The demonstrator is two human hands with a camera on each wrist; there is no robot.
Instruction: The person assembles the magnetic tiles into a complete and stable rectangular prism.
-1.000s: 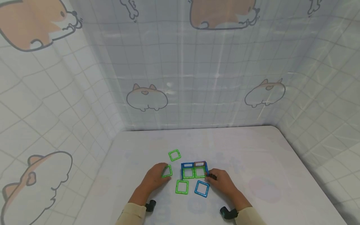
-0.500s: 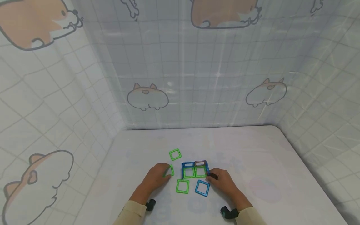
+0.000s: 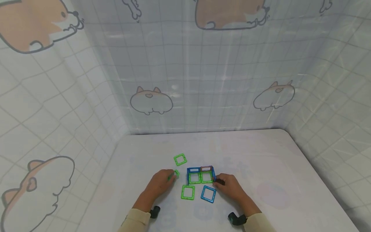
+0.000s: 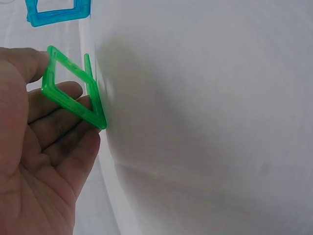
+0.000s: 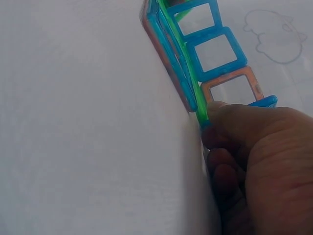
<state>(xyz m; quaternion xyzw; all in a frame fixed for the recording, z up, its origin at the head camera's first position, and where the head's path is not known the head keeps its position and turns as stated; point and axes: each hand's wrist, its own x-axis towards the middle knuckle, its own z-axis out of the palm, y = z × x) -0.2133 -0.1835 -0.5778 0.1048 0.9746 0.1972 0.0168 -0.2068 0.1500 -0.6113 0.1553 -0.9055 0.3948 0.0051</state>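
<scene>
My left hand (image 3: 160, 183) pinches a green square magnetic tile (image 4: 73, 106), thumb at one corner and fingers behind it. The tile stands tilted close over the table; from the head view its near part is hidden by the fingers. To its right sits a low build with two green floor tiles (image 3: 200, 178) and upright walls: a blue one (image 3: 193, 168) and an orange one (image 5: 230, 75) at the back, blue at both ends. At its near right corner my right hand (image 3: 230, 187) pinches the build between thumb and fingers, which hide that corner.
A loose green tile (image 3: 182, 163) lies behind the left hand. Nearer the front, another green tile (image 3: 187, 198) and a blue tile (image 3: 207, 200) lie flat before the build. Patterned sheeting (image 3: 185, 64) walls the white table (image 3: 261, 161) at the back and sides.
The green tile in my left hand has turned from nearly face-up to tilted, and less of it shows past the fingers. My right hand stays at the build's corner.
</scene>
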